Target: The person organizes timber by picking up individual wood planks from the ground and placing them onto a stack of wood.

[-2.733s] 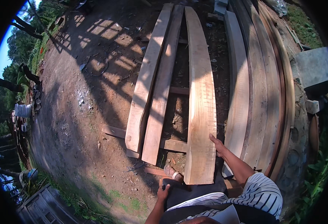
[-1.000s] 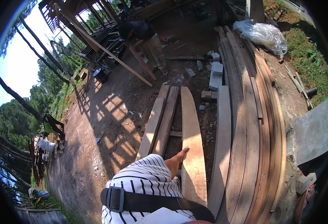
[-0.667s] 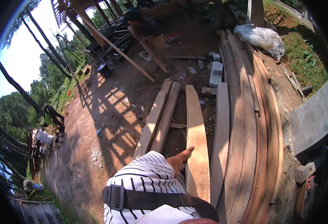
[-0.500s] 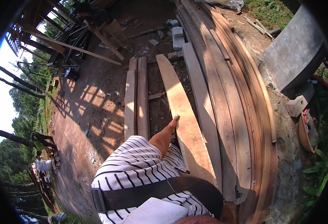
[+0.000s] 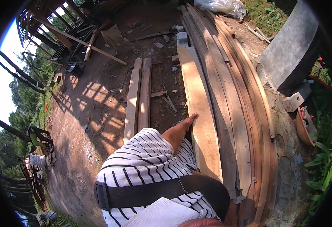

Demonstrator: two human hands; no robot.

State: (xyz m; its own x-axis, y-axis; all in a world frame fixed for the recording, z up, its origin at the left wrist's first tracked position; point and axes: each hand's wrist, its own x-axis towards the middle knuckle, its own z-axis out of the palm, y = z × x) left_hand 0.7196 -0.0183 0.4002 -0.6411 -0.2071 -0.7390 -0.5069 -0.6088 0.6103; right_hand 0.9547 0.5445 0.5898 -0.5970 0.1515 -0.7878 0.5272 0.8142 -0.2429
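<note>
My left hand [image 5: 190,120] grips the near-left edge of a wide, pale wooden plank [image 5: 201,100]. Its thumb side rests on the top face, while the other fingers are mostly hidden beneath the edge. Stretching away from my body, the plank lies along the left side of a long stack of boards [image 5: 226,90], overlapping the closest board. Shadow covers part of its near end. My right hand is not in view.
Two narrow beams [image 5: 138,98] lie on the dirt left of the plank. Pale blocks [image 5: 182,38] sit past its far end. A concrete slab [image 5: 290,45] leans at the right, near a hollow block [image 5: 296,102]. Clear plastic sheeting [image 5: 226,7] covers the far end of the stack.
With my left hand still on it, the pale plank has shifted right and forward against the stack, covering much of the neighbouring board. The angled timber in the background has also moved.
</note>
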